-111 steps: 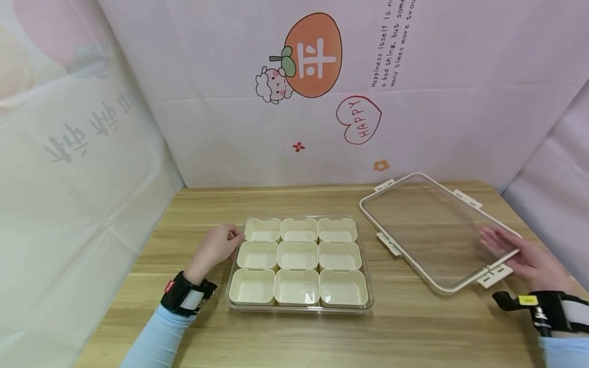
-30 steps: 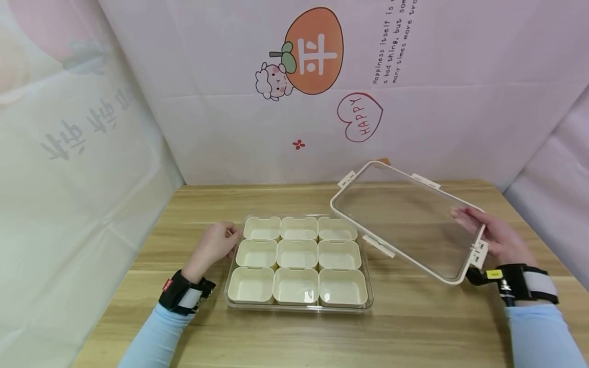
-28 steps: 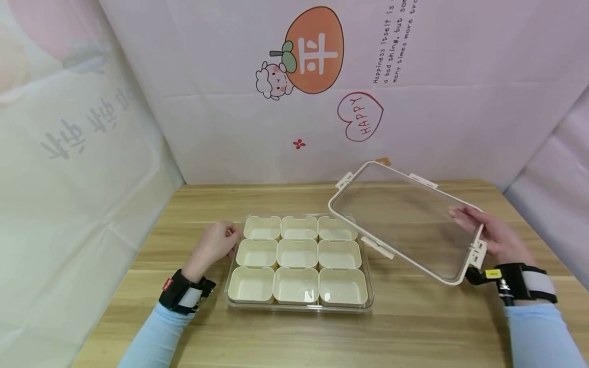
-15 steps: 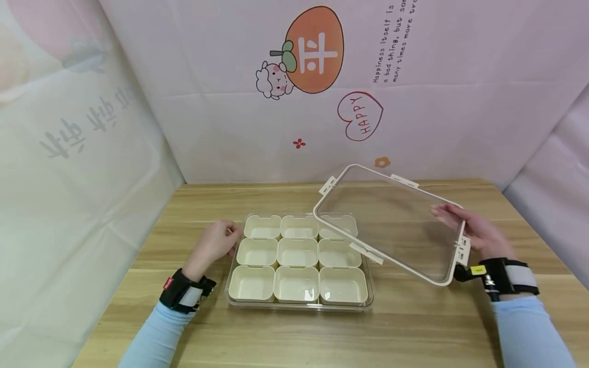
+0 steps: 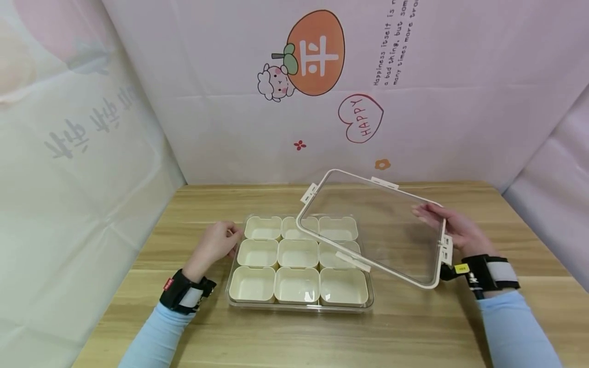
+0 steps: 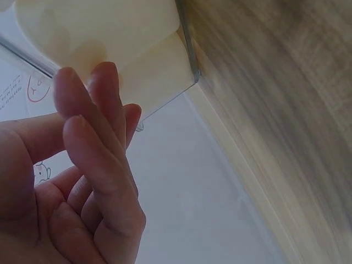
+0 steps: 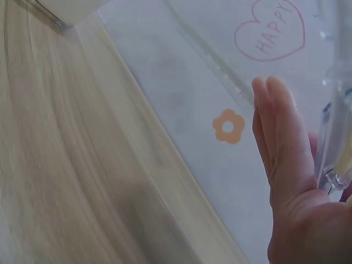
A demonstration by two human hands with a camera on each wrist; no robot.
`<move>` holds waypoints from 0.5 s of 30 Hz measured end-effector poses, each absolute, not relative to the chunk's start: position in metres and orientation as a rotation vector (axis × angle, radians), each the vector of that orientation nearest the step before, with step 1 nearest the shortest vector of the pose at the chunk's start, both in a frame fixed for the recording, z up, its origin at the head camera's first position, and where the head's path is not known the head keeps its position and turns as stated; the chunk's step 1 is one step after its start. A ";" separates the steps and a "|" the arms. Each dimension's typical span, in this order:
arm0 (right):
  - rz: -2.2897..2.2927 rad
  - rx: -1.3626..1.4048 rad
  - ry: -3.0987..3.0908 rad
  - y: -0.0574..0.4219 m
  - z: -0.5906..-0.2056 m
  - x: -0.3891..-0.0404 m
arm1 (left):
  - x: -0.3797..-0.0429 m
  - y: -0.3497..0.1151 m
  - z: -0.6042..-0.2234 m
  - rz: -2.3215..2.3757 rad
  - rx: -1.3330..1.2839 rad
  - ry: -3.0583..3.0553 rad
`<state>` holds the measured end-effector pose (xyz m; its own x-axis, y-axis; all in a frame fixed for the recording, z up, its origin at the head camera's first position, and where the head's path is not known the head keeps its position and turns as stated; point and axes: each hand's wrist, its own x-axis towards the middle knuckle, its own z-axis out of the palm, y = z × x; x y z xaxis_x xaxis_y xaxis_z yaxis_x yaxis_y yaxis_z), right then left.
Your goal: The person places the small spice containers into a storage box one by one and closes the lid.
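Note:
A clear box (image 5: 299, 307) stands on the table, with rows of cream cups (image 5: 298, 254) inside; the cups look empty. My left hand (image 5: 215, 244) is at the box's left wall, its relaxed fingertips resting against the side near the far corner. At the right, my right hand (image 5: 460, 230) holds a clear lid (image 5: 368, 220) by its short right edge, the fingers stretched beneath the panel. White clips stick out around the lid's pale frame. It hangs tilted, its left part above the box's right-hand cups. In the right wrist view, the lid's edge and a clip cross the hand (image 7: 297, 181).
The wooden table (image 5: 294, 340) ends at the back against a pale printed cloth (image 5: 221, 138). Similar cloth hangs at the left and right sides. Both wrists carry black straps.
My right hand has carried the lid leftwards from the right side of the table, until part of it overlaps the box in view. My left hand and the box have stayed nearly still.

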<state>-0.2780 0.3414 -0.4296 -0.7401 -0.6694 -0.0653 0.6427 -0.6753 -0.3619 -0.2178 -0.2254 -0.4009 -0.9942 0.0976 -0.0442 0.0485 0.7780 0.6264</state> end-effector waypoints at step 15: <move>-2.336 -0.077 0.556 0.310 -0.418 -0.280 | -0.215 -0.228 -0.396 1.020 0.127 2.891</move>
